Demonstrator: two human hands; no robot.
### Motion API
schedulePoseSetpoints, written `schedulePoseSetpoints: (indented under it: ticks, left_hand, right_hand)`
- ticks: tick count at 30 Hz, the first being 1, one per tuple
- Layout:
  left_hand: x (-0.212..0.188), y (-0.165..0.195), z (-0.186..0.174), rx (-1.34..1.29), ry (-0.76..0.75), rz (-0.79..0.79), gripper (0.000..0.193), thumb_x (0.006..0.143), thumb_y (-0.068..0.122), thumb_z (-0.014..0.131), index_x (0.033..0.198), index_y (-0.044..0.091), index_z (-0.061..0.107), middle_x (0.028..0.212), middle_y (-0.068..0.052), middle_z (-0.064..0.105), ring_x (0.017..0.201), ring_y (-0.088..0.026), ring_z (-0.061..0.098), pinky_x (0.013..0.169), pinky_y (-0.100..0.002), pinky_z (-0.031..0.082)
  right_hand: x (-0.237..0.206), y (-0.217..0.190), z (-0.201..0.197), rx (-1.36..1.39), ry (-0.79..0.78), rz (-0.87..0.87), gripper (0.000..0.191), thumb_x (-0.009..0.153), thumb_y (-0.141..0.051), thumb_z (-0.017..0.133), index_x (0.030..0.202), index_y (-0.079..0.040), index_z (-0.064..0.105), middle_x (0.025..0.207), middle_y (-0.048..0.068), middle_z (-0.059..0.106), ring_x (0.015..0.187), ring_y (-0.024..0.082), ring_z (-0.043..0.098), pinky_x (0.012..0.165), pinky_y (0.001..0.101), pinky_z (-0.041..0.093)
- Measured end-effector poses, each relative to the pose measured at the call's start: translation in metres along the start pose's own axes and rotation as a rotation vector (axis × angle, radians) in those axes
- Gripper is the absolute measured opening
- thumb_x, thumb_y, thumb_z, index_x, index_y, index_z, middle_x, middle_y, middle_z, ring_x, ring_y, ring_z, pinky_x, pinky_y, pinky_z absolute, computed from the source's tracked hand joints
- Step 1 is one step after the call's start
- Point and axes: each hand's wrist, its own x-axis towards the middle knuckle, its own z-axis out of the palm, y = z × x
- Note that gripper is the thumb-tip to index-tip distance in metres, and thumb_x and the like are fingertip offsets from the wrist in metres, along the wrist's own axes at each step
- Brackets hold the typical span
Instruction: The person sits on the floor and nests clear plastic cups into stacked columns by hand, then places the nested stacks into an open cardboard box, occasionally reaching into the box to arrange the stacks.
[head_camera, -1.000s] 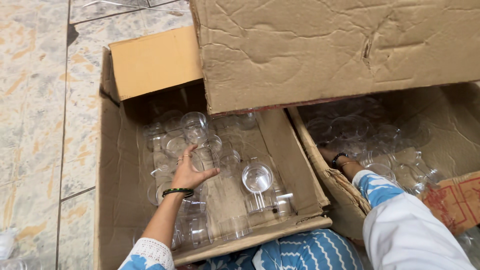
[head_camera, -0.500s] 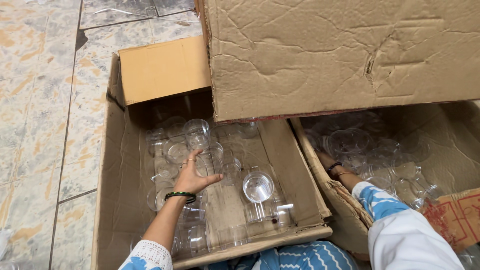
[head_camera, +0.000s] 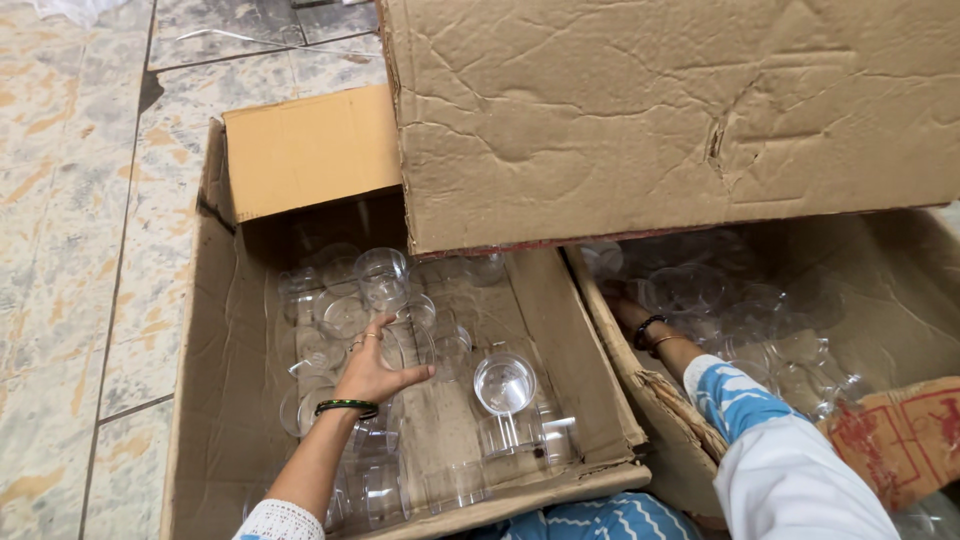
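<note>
My left hand (head_camera: 378, 368) lies flat with its fingers spread on clear plastic cups (head_camera: 385, 275) in the left cardboard box (head_camera: 215, 350); a green bangle sits at the wrist. A clear cup with a handle (head_camera: 505, 385) lies just right of that hand. My right hand (head_camera: 628, 310) reaches into the right cardboard box (head_camera: 905, 270) among more clear cups (head_camera: 690, 290). Its fingers are hidden behind the box wall and under the big flap, and only the wrist with its bangles shows.
A large creased cardboard flap (head_camera: 640, 110) hangs over the far part of both boxes. A smaller flap (head_camera: 310, 150) stands at the left box's far side. Tiled floor (head_camera: 70, 200) runs along the left. A red-printed piece of carton (head_camera: 900, 435) lies at the right.
My left hand has stayed on the cups, sliding slightly toward me. My right wrist has edged a little left, deeper into the right box. The view has tipped a bit.
</note>
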Motion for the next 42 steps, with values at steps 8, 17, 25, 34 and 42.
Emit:
schedulePoseSetpoints:
  ticks: [8,17,25,34,42]
  left_hand:
    - [0.000,-0.011,-0.002,0.000,-0.033,-0.059,0.123,0.049,0.051,0.096,0.151,0.017,0.036,0.149,-0.026,0.044,0.141,-0.039,0.043,0.113,-0.047,0.041]
    - [0.019,-0.040,0.008,-0.037,0.059,-0.024,0.122,0.048,0.045,0.098,0.150,0.015,0.039,0.149,-0.026,0.043,0.139,-0.038,0.045,0.110,-0.047,0.042]
    - [0.048,-0.047,0.010,-0.035,0.133,-0.054,0.121,0.048,0.048,0.097,0.149,0.010,0.040,0.141,-0.027,0.053,0.128,-0.038,0.056,0.107,-0.047,0.048]
    - [0.064,-0.042,0.022,-0.044,0.081,0.017,0.119,0.052,0.047,0.100,0.147,0.007,0.040,0.147,-0.032,0.046,0.136,-0.043,0.046,0.109,-0.049,0.042]
    - [0.053,-0.050,0.018,-0.004,0.060,-0.112,0.122,0.049,0.050,0.096,0.150,0.008,0.040,0.144,-0.029,0.053,0.132,-0.040,0.054,0.110,-0.046,0.045]
  right_hand:
    - [-0.006,0.002,-0.007,0.134,-0.197,0.131,0.065,0.087,-0.020,0.068,0.147,-0.021,0.044,0.124,0.008,0.069,0.101,0.021,0.069,0.084,0.0402,0.059]
    - [-0.007,-0.039,-0.027,0.184,-0.191,0.121,0.041,0.088,-0.015,0.070,0.128,-0.009,0.064,0.116,0.009,0.074,0.098,0.022,0.073,0.082,0.0443,0.062]
    - [-0.143,-0.150,-0.100,0.049,0.116,-0.272,0.078,0.068,-0.006,0.082,0.138,-0.013,0.049,0.121,0.005,0.063,0.102,0.024,0.068,0.072,0.0469,0.062]
    - [-0.372,-0.049,0.046,-0.380,-0.676,-0.119,0.096,0.071,-0.034,0.092,0.150,-0.013,0.041,0.144,0.013,0.057,0.126,0.027,0.062,0.092,0.0380,0.062]
    - [-0.367,-0.022,0.148,-0.915,-0.937,-0.347,0.112,0.074,-0.055,0.082,0.166,-0.013,0.034,0.151,0.031,0.039,0.133,0.049,0.047,0.110,0.0505,0.043]
